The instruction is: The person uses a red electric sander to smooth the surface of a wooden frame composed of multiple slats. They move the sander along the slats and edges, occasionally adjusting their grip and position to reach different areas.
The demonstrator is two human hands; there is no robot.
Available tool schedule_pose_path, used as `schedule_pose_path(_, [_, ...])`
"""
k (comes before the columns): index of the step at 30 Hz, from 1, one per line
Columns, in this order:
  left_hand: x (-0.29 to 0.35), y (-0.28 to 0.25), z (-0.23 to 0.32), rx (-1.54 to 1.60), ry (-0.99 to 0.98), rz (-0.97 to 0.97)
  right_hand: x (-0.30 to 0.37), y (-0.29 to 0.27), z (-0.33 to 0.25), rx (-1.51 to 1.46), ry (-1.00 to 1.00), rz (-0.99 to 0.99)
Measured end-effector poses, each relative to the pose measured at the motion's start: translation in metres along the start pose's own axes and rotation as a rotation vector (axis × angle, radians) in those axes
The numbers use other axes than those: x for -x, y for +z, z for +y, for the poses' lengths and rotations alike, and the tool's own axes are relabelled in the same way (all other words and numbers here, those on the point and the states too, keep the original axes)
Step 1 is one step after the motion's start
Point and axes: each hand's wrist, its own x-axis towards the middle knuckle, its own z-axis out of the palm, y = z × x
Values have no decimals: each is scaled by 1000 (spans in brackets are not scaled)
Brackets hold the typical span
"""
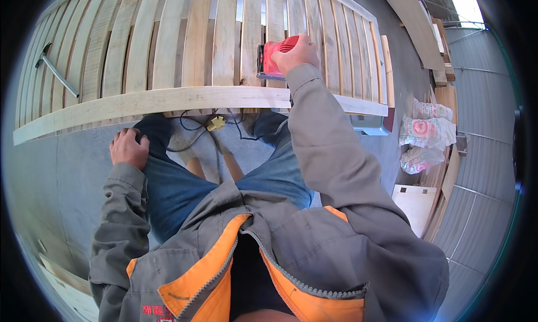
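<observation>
My right hand (300, 56) is closed over the top of a red electric sander (273, 59). The sander's dark base rests on the pale wooden slats (224, 42) of a long frame, just beyond its near rail (185, 99). My left hand (129, 149) lies loosely beside my left knee, its fingers slightly bent and apart, with nothing in it. The palm side of both hands is hidden.
A hammer (59, 72) lies across the slats at the left. Below the near rail, a dark cable (193, 130) and a yellow connector (215, 123) are between my legs. White sacks (421, 132) and stacked boards (441, 170) stand at the right.
</observation>
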Motion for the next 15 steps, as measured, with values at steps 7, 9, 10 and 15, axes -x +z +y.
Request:
schedule_pose_path(7, [0,-3,0,-12,-10,-8,14,13,10,-24,-68,27])
schedule_pose_path(9, [0,-2,-1,-21,-13,-1,-8,11,7,-6,-57,26])
schedule_pose_path(10, [0,-1,-1,-24,-13,-2,-19,12,4,-31,-17,27])
schedule_pose_path(15, [-1,-3,2,-15,-21,-30,-28,12,-8,-23,-14,34])
